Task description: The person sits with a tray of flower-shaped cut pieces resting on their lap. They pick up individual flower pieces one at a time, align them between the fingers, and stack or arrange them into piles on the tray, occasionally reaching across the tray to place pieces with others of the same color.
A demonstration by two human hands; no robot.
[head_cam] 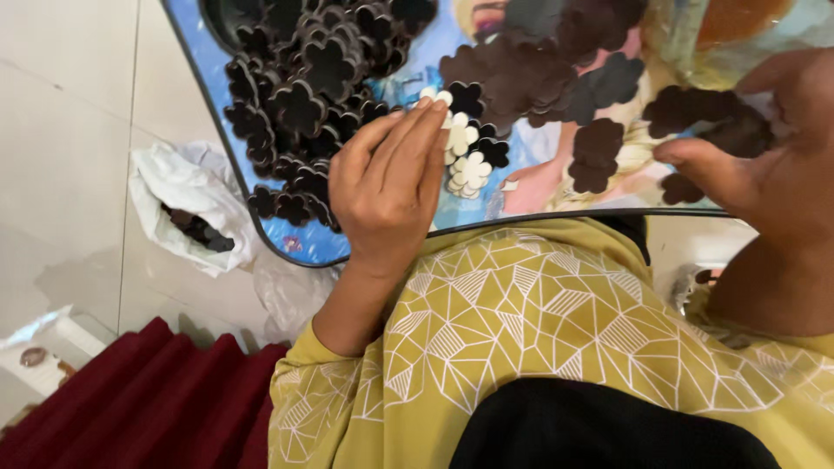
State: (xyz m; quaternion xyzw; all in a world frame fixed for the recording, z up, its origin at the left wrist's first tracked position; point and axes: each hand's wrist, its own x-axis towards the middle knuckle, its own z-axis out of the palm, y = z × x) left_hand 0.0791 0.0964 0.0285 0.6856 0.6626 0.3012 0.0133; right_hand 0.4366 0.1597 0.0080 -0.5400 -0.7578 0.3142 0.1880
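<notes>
Head view, nearest first: my yellow patterned top fills the lower frame, with a dark red cloth to its left on the pale tiled floor. Just past my lap runs the dark rim of a small table with a bright printed top.

My left hand lies over the near edge of that table, back to the camera, fingers stretched forward and close together, tips touching a cream flower cutout. I cannot tell whether they pinch it or only press on it. More cream flowers sit just beside my fingertips.

My right hand is at the right edge, thumb and fingers closed on a dark brown flower piece, held just above the table.

Farther out, brown flowers lie loose between my hands, and a thick heap of them covers the far left of the table, spilling toward the rim. Left of the table, on the floor, a white plastic bag lies open with a few dark pieces inside.
</notes>
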